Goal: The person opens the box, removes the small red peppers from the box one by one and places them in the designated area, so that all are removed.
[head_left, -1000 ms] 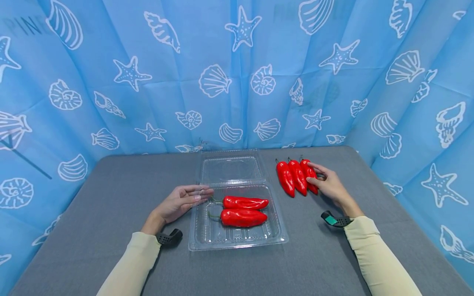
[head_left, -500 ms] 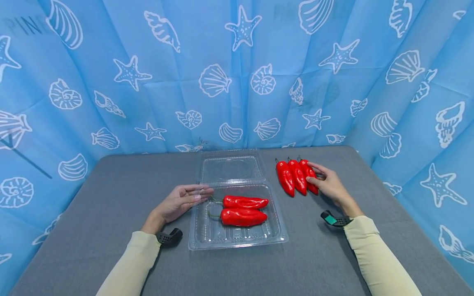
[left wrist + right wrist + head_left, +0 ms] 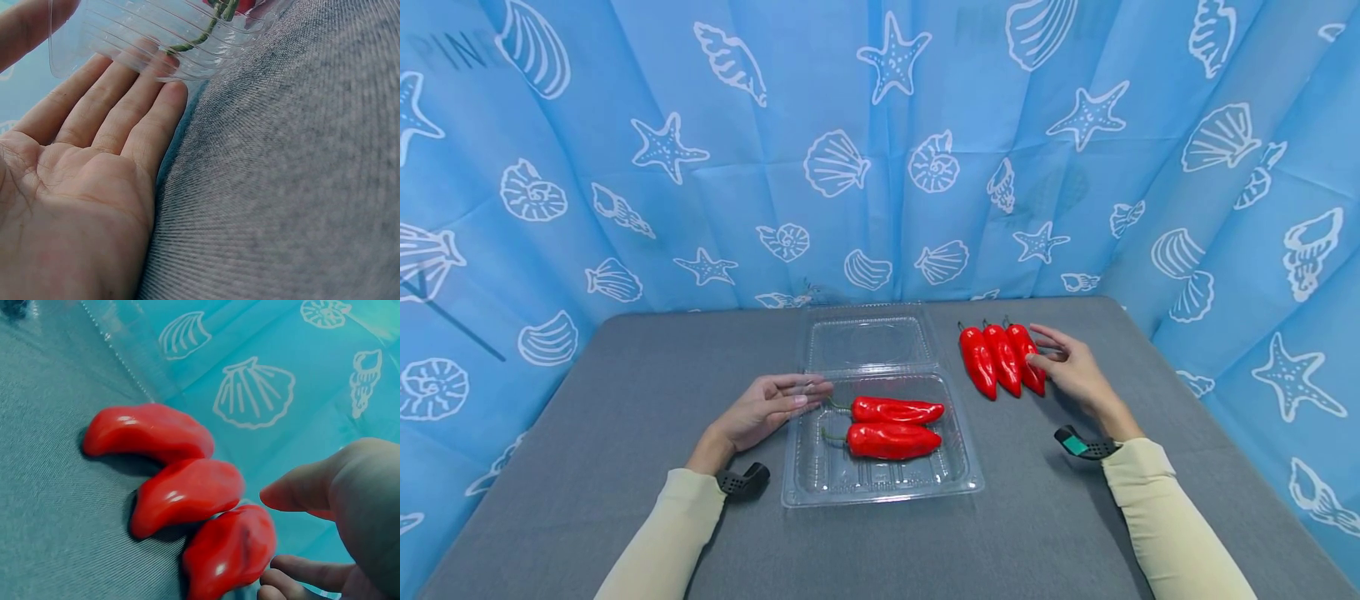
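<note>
Two red peppers, an upper one (image 3: 898,410) and a lower one (image 3: 893,441), lie side by side in a clear plastic clamshell container (image 3: 958,467), stems to the left. My left hand (image 3: 769,410) is at the container's left wall, fingers straight and touching the plastic; in the left wrist view the fingertips (image 3: 172,94) meet the ridged wall. Three more red peppers lie in a slanted row: left (image 3: 977,363), middle (image 3: 1003,359) and right (image 3: 1026,358). My right hand (image 3: 1075,367) is beside the right pepper, thumb and fingers spread around its side, holding nothing.
The container's hinged lid (image 3: 868,340) lies folded back behind its base. A grey cloth covers the table (image 3: 655,392). A blue curtain (image 3: 775,192) with white shells and starfish hangs along the table's back and sides.
My right hand has drawn back slightly to the right, its fingers coming off the right pepper, which has straightened a little beside the middle one. The left hand and container have stayed put.
</note>
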Available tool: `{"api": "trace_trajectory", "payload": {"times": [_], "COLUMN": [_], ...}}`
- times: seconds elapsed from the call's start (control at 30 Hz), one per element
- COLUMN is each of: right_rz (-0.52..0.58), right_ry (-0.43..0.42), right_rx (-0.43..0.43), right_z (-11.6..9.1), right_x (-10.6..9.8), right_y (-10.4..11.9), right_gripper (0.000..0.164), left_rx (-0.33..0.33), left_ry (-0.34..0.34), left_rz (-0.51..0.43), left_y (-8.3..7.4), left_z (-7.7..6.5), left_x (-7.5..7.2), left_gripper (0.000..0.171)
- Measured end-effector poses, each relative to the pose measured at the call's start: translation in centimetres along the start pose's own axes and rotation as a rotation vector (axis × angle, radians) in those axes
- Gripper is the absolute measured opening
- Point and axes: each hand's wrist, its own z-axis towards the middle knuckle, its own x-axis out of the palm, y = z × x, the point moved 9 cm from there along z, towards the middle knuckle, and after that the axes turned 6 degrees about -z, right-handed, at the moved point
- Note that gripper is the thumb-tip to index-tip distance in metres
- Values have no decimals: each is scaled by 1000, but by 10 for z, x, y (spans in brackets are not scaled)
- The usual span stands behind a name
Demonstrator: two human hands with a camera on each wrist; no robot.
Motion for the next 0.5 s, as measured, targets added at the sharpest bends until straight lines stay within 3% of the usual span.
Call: {"api": "trace_trajectory", "payload": {"times": [0.2, 0.5], "right_rz": [-14, -19], "right_ry": [-16, -34], "right_rx": [-7, -94], "right_z": [-3, -10], "right_x": [-7, -12], "right_y": [12, 42], "right_gripper": [62, 63], "left_rx": [1, -5], "left_ry": [-3, -9], "left_rz": [9, 15], "left_y": [0, 1], "left_z": [0, 1], "left_x": [-1, -1], "left_gripper": [54, 55]}}
